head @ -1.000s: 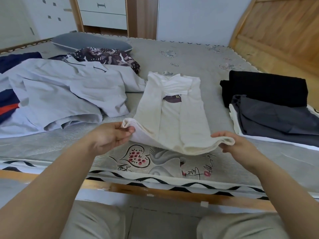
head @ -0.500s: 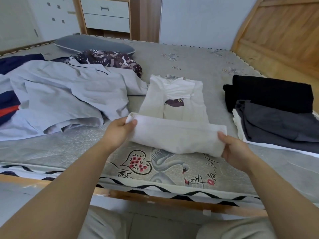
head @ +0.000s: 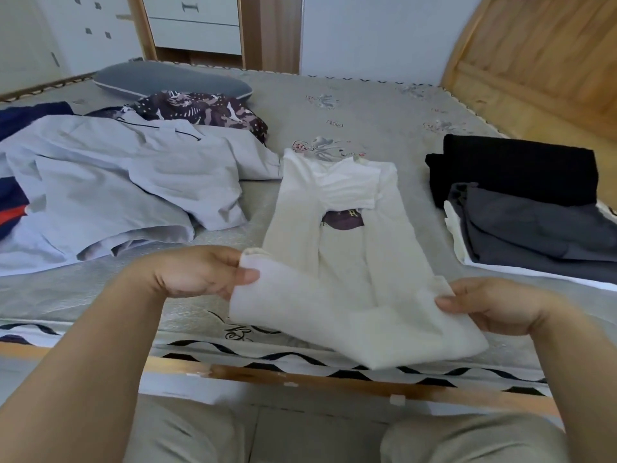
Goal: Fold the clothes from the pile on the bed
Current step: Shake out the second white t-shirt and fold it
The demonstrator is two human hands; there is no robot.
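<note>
**Both hands grip the hem of a white shirt at the bed's edge**

A person's left hand and right hand each pinch a lower corner of a white shirt, thumbs on top and fingers curled under the cloth. The hem is lifted off the bed and hangs between the two hands over the near edge of the mattress, its right part sagging lower than its left. Beyond the hands the rest of the shirt lies flat on the mattress, its sides turned in towards the middle and a dark print showing in the gap between them.

To the left of the left hand, and well apart from it, the pile spreads across the bed: a pale grey garment on top, a dark patterned one behind it, and navy cloth with a red stripe at the far left edge. A grey pillow lies beyond the pile.

To the right of the right hand sits a stack of folded clothes, dark grey over white, with a folded black garment just behind and touching it. Past the bed stand a wooden headboard on the right and white drawers at the back. The person's knees, in light trousers, show below both forearms.
</note>
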